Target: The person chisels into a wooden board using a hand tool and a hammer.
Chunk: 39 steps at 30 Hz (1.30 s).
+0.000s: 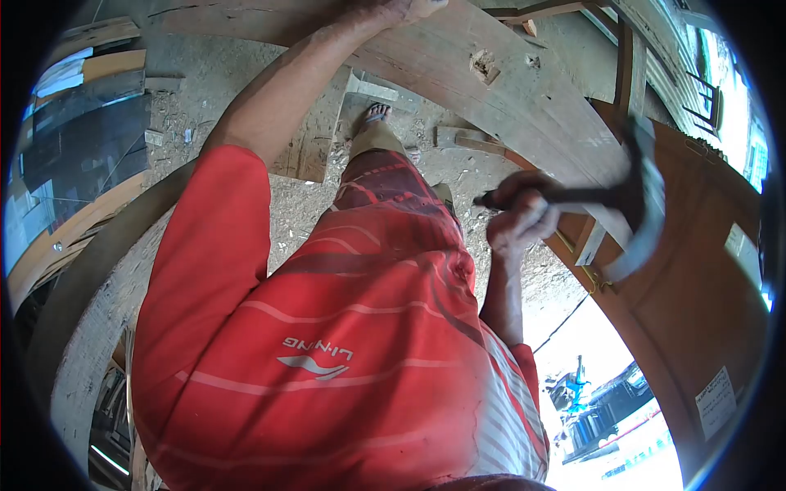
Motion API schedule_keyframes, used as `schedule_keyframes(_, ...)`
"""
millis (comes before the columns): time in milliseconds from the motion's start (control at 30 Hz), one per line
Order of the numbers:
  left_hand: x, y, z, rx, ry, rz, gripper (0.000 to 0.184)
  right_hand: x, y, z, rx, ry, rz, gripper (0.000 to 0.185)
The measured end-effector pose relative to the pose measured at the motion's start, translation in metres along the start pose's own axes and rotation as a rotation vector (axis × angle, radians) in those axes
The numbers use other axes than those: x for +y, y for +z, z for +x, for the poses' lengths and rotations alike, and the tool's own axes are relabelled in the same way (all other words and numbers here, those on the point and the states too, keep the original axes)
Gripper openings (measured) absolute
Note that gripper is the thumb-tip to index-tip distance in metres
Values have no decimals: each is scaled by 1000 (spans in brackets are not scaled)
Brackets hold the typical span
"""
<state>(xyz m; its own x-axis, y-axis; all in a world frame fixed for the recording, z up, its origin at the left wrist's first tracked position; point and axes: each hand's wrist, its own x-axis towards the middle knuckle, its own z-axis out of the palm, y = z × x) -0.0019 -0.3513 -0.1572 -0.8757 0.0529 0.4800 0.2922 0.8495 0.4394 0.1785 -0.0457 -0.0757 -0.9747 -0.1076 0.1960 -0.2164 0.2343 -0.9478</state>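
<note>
My right hand [524,214] is closed around the dark handle of a claw hammer [647,192]. The hammer's head hangs over the right part of a long wooden board [442,69] and is smeared by motion. Whether it touches the wood I cannot tell. Along the board's surface there is a rough broken knot hole with a smaller mark beside it. At the top edge of the view, my left hand [422,8] is at the board, mostly cut off by the frame. Its fingers do not show clearly.
A brown wood panel [696,327] with a paper label stands on the right. Dark sheets [82,151] lean at the left near a curved-looking pale beam [110,319]. Wood scraps [303,151] and shavings lie on the dirt floor around my feet.
</note>
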Motion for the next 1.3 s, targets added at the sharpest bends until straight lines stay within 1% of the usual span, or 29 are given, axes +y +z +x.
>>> schedule_keyframes(67, -5, 6, 0, -5, 0, 26, 26, 44, 2, -15, -170, 429, -320, 45)
schedule_keyframes(167, -5, 12, 1, 33, 14, 33, 27, 49, 2, -2, -147, 478, -365, 44)
schedule_keyframes(200, -5, 11, 1, 52, 14, 34, 28, 15, 1, 12, -123, 556, -245, 44)
schedule_keyframes(233, -3, 9, 0, 10, -12, 56, 28, -22, 4, 23, -37, 526, -140, 41)
schedule_keyframes(267, -1, 5, 1, -33, -37, 79, 29, -45, 3, 30, 30, 351, -110, 46)
schedule_keyframes(300, 1, 3, 0, -78, -63, 99, 30, -58, 4, 38, 151, 120, -51, 46)
schedule_keyframes(333, 1, 4, -1, -77, -61, 81, 30, -70, 2, 45, 266, 39, 58, 50)
schedule_keyframes(367, 1, 4, -2, -72, -58, 64, 30, -80, -3, 53, 234, -144, 106, 56)
schedule_keyframes(400, 0, 4, -1, -63, -53, 50, 31, -74, -8, 59, 229, -329, 324, 64)
schedule_keyframes(467, 1, 3, -1, -90, -58, 43, 31, -43, 0, 53, 216, -543, 217, 60)
schedule_keyframes(500, 0, 2, 0, -97, -62, 42, 31, -17, 1, 36, 78, -435, -33, 47)
schedule_keyframes(533, -2, 1, 2, -124, -77, 48, 31, 23, -10, 7, -52, -309, -579, 36)
schedule_keyframes(567, -2, 1, 3, -151, -93, 50, 31, 47, 7, -4, -225, 121, -782, 31)
schedule_keyframes(600, 0, 0, 5, -178, -106, 52, 31, 54, 21, 3, -282, 365, -577, 36)
schedule_keyframes(633, 0, -1, 8, -137, -84, 88, 31, 44, 16, 3, -227, 422, -544, 37)
schedule_keyframes(700, -3, -4, 3, -78, -38, 175, 32, 32, 12, 15, -141, 429, -375, 40)
schedule_keyframes(733, 4, 3, -6, -92, -40, 126, 32, 1, 7, 24, -87, 420, -277, 43)
schedule_keyframes(800, -3, 8, 0, -48, -52, 71, 32, -53, 6, 40, 65, 89, -115, 49)
schedule_keyframes(867, -1, 4, 1, -67, -54, 41, 30, -87, 6, 53, 241, -60, 166, 55)
schedule_keyframes(933, -1, -2, 0, -56, -18, 23, 29, -77, 1, 57, 201, -361, 373, 58)
schedule_keyframes(967, 1, -6, 1, -90, -58, 32, 29, -58, -2, 45, 174, -317, 320, 52)
schedule_keyframes(1000, 6, -11, 3, -120, -99, 42, 28, -33, -12, 28, 1, -176, -110, 44)
schedule_keyframes(1033, 9, -14, 5, -148, -141, 51, 28, -9, -6, 10, -56, 123, -444, 40)
schedule_keyframes(1067, 5, -6, -1, -89, -98, 36, 28, 59, -22, 9, -412, -30, -726, 43)
schedule_keyframes(1100, -1, 11, -10, -38, -49, 13, 28, 14, -1, 28, -332, 838, -201, 38)
schedule_keyframes(1133, -9, 19, -3, 36, 6, 7, 28, -6, -2, 45, -295, 772, -225, 38)
schedule_keyframes(1167, -19, 10, 13, 49, 0, 44, 28, -20, -2, 60, -283, 686, -237, 37)
schedule_keyframes(1200, -15, 6, 10, 10, -18, 48, 28, -41, -5, 55, -259, 662, -255, 36)
schedule_keyframes(1300, -1, 0, 4, -79, -73, -1, 28, -108, -15, 73, -11, 300, -69, 49)
